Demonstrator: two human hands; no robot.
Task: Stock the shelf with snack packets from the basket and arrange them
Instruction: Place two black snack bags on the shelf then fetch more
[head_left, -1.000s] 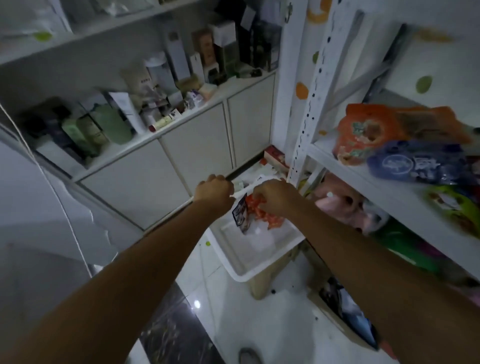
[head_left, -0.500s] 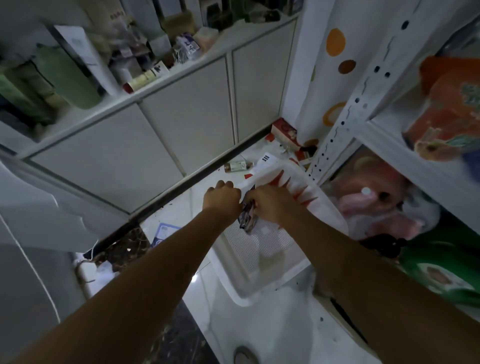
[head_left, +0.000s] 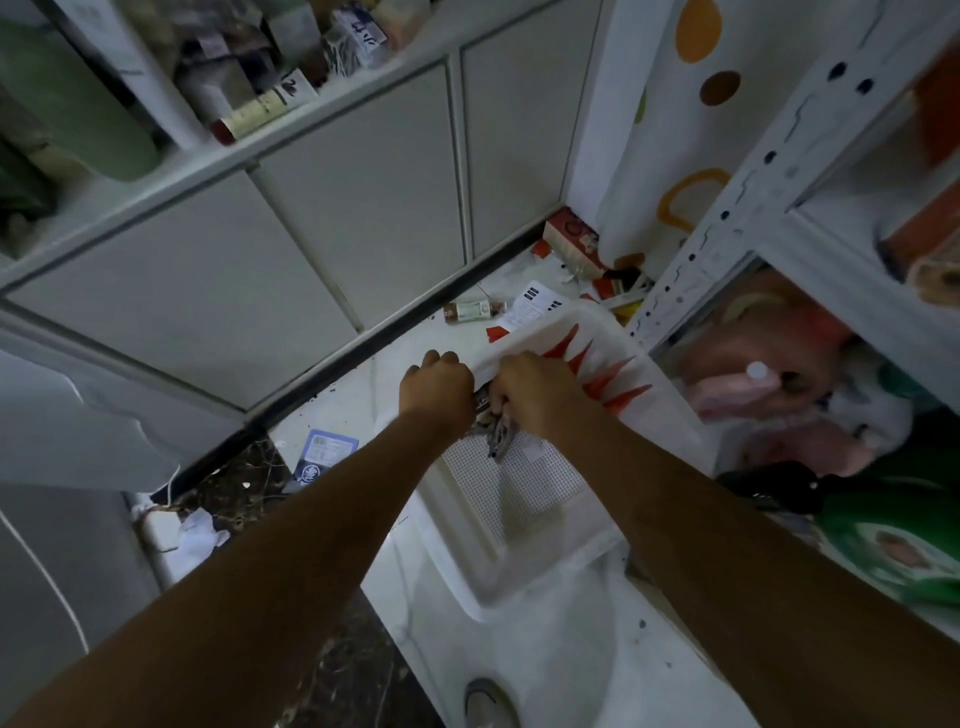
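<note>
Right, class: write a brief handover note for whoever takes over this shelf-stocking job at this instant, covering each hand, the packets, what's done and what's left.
Right hand: grips a bunch of small dark snack packets over the basket.
Left hand: curled beside the bunch; whether it grips is hidden.
Basket: bare mesh floor shows under the hands.
Done: the rack on the right already holds a green packet and others.
Left: carry this bunch to the rack and arrange it.

Dark crumpled snack packets (head_left: 496, 439) over white perforated basket (head_left: 524, 587), beside white part-stocked shelf (head_left: 810, 244)
</note>
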